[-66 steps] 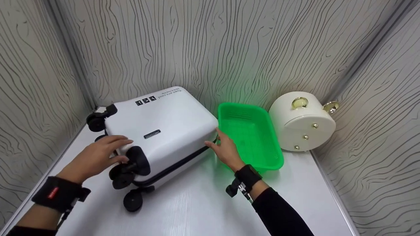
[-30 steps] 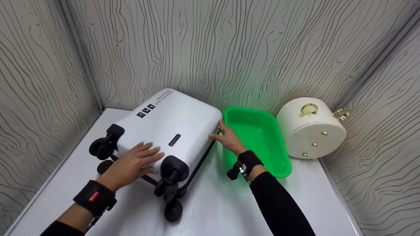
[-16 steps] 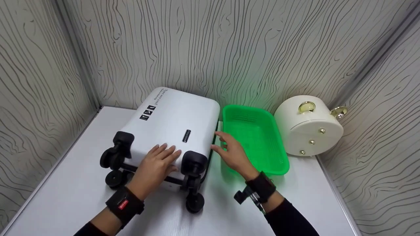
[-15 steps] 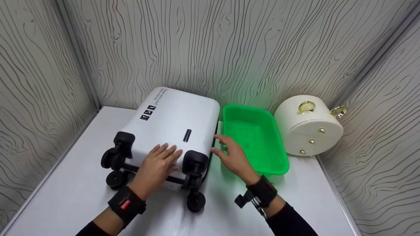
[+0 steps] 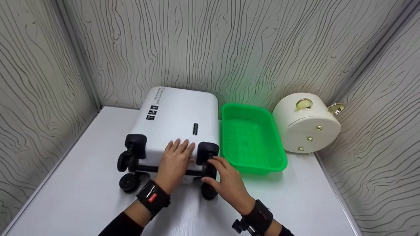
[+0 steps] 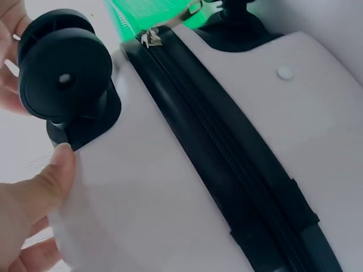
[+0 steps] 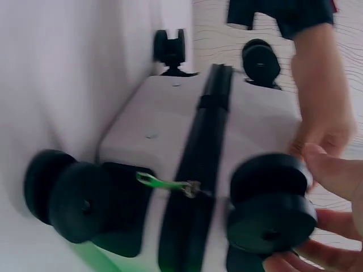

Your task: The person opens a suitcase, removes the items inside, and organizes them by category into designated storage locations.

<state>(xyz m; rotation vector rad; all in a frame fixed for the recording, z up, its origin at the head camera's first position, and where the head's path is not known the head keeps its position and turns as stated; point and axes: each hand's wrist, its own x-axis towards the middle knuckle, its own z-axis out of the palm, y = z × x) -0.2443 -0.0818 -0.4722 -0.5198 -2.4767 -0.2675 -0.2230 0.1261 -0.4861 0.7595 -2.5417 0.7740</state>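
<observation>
A white hard-shell suitcase [image 5: 177, 114] lies flat, its black wheels towards me. My left hand [image 5: 173, 164] rests on its near edge, fingers nearly straight on the top face. The left wrist view shows the left thumb [image 6: 48, 178] against the wheel end, close to an upper wheel [image 6: 67, 73]. At the near right corner, my right hand [image 5: 229, 183] curls its fingers and thumb about the upper wheel [image 7: 272, 218]. A black zipper band [image 6: 210, 130] crosses the wheel end, with a metal zipper pull [image 7: 164, 182] near the right corner.
Right of the suitcase stands a green plastic basket [image 5: 283, 166], close to its side. Beyond that, a cream rounded case [image 5: 311, 136] with gold rings and studs sits against the walls. Wood-grain panels [image 5: 210, 49] enclose the white table [image 5: 95, 147] on three sides.
The suitcase has turned so its wheel end swung right and now faces me. My left hand moved right with it. My right hand left the suitcase's side and came down to the wheel.
</observation>
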